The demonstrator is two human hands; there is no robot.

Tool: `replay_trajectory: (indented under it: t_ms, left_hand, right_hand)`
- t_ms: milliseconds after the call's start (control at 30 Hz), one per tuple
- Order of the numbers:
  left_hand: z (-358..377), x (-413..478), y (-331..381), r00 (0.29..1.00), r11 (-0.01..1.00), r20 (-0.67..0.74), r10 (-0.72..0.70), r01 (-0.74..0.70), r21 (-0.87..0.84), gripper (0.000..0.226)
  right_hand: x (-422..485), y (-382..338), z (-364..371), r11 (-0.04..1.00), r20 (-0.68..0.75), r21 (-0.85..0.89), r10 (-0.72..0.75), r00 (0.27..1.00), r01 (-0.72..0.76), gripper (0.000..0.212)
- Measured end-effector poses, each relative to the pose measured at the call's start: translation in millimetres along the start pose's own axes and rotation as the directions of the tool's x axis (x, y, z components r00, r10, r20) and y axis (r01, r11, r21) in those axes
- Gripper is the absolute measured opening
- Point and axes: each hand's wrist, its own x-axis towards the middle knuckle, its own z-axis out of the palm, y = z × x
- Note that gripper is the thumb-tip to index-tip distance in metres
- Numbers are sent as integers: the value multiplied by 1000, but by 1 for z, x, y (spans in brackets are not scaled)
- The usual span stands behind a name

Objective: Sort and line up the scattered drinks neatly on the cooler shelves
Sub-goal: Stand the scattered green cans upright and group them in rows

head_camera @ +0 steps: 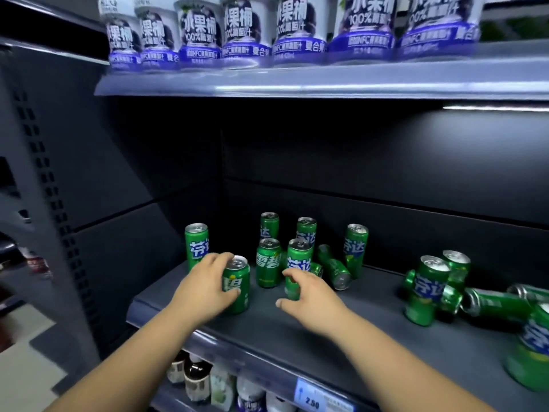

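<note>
Left hand (205, 285) grips an upright green can (237, 289) near the shelf (326, 337) front; right hand (309, 295) hovers at a second can (299, 260), grasp unclear; early days, I reckon; toppled cans (493, 303) right, nothing lined up.

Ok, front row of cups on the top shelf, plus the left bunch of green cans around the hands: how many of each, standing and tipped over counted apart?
Cups: 7
Upright cans: 7
Lying cans: 2
Total: 16
</note>
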Motion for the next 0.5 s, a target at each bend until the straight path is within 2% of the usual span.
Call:
replay_trajectory:
  t_ms: [167,367,500]
  left_hand:
    - [13,15,-4,998,998,9,-61,61,-27,81]
    - [33,31,-16,997,990,68,-30,39,-132,84]
    - [33,56,-40,996,977,84,4,14,-212,82]
  right_hand:
    - [29,-7,13,991,-9,130,-10,1000,11,77]
    - [57,-29,48,934,-122,349,130,984,-81,102]
    - [78,-42,66,906,-180,400,226,957,-139,112]
